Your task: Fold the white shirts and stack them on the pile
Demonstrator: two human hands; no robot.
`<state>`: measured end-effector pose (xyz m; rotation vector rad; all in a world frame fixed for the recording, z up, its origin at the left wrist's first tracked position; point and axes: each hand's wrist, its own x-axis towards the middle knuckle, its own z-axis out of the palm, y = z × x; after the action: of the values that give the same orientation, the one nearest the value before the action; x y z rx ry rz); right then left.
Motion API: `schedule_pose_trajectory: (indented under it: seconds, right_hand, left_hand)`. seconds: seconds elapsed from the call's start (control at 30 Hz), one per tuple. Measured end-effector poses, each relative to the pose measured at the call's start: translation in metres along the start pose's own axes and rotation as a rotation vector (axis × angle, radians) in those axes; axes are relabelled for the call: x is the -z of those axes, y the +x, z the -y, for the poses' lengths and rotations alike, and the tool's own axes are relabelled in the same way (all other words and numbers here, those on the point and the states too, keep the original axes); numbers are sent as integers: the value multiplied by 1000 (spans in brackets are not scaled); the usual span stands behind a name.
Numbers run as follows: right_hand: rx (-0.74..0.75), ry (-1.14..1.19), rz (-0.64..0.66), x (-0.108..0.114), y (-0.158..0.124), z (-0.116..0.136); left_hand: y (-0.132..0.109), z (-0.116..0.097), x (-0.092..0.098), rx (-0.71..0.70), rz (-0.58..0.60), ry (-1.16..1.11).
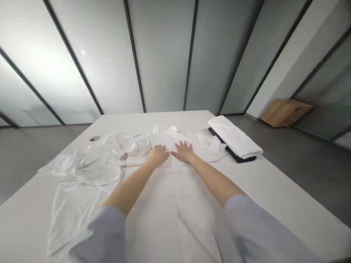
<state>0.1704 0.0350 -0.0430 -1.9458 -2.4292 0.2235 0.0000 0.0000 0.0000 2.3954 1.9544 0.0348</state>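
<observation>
A long white garment (153, 208), perhaps a coat or shirt, lies spread over the table towards me, with a lengthwise seam or front edge down its middle. My left hand (159, 154) rests palm down on its upper part, fingers stretched forward and fairly close together. Just to the right, my right hand (183, 152) presses flat on the same cloth with its fingers spread. The two hands are a small gap apart, and neither grips anything. Beyond them the garment's far end is bunched, and a sleeve-like part reaches right.
Crumpled thin white fabric (95, 170) covers the table's left side. A roll of tape (94, 138) sits near the left edge. On the right, a folded white cloth (234, 137) lies on dark folded fabric (241, 159). A wooden box (283, 112) stands on the floor beyond the table (274, 204).
</observation>
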Motion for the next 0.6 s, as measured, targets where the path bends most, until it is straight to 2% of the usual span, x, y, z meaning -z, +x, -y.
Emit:
schedule_pose_trajectory:
  seconds: [0.13,0.23,0.33,0.43,0.6]
  right_hand:
    - [53,36,-41,9,5,-3]
    - [96,63,-194,20,-1,-15]
    - [53,36,-320,30,-16,-38]
    - [-67,-38,-309,36,-34,-67]
    - [-238,-119,-184,34,-57,-105]
  left_hand:
    - [-7,6,-21,52,56,-15]
    - [-6,16,-31,32,29,1]
    - [2,26,-34,6,20,4]
    - [11,31,-33,-24,23,-8]
    - [18,33,-35,-35,2,-19]
